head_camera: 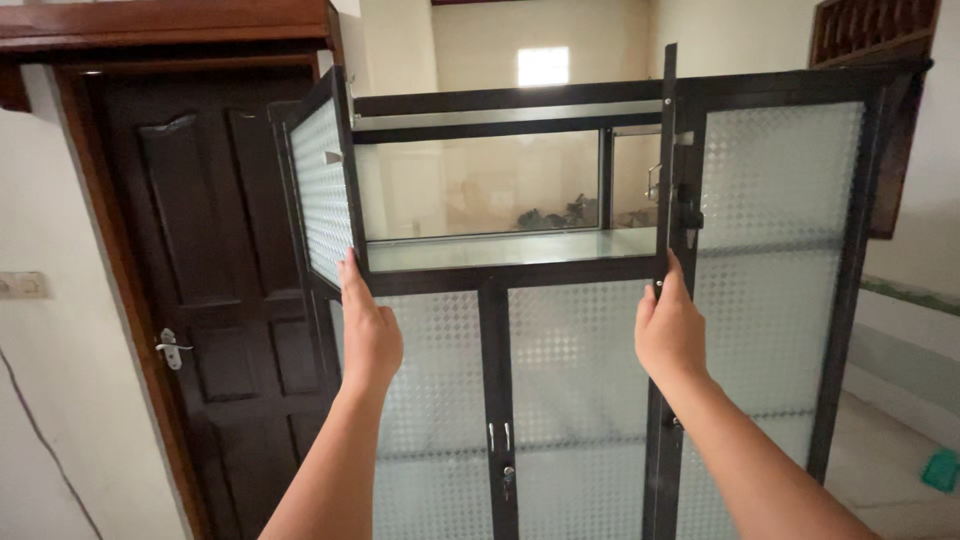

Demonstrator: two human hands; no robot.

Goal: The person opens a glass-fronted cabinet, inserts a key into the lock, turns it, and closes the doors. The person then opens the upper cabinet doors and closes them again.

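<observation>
Step in hand: both upper doors of the black-framed cabinet stood swung outward, one hand on each; judged from this, the doors were being held open.
Doing it well: the pull would best stay even on both sides, fingers on the metal frames and off the patterned glass, so neither hinge twisted.
Left hand: fingers pressed together and laid flat along the lower edge of the left door, thumb side towards the opening; touching, not wrapped round.
Right hand: fingers closed up along the inner edge of the right door, gripping its frame just below the latch.
Cabinet's place: straight ahead, between the two hands, its glass shelf just above them.
Surroundings: dark wooden door to the left, near the cabinet.
</observation>
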